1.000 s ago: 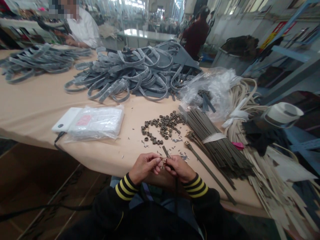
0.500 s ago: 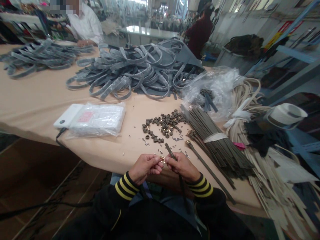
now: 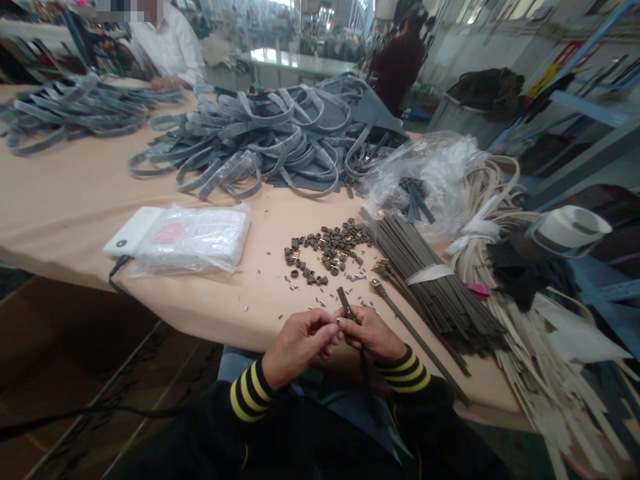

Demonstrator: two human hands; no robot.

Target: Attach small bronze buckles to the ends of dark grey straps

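Note:
Both hands meet at the table's front edge. My right hand (image 3: 373,331) is closed on a dark olive strap (image 3: 345,300), whose short end sticks up above the fingers while the rest hangs down. Fingertips of my left hand (image 3: 303,343) are pinched around the small metal buckle (image 3: 339,323), mostly hidden, right against the right hand's fingers. Beyond the hands lies a pile of small olive loops (image 3: 333,250), some with gold buckles. One strap with a gold buckle (image 3: 420,340) lies to the right of my right hand.
A bundle of olive straps (image 3: 435,287) and pale cords (image 3: 500,193) lie right. Grey straps (image 3: 280,140) are heaped at the back. A plastic-wrapped white package (image 3: 195,239) lies left. One person (image 3: 173,47) sits across the table; another (image 3: 400,63) is farther back.
My left hand has moved right, closer to my right hand, and its fingers now cover most of the gold buckle. The strap end has shifted slightly right and stands more upright.

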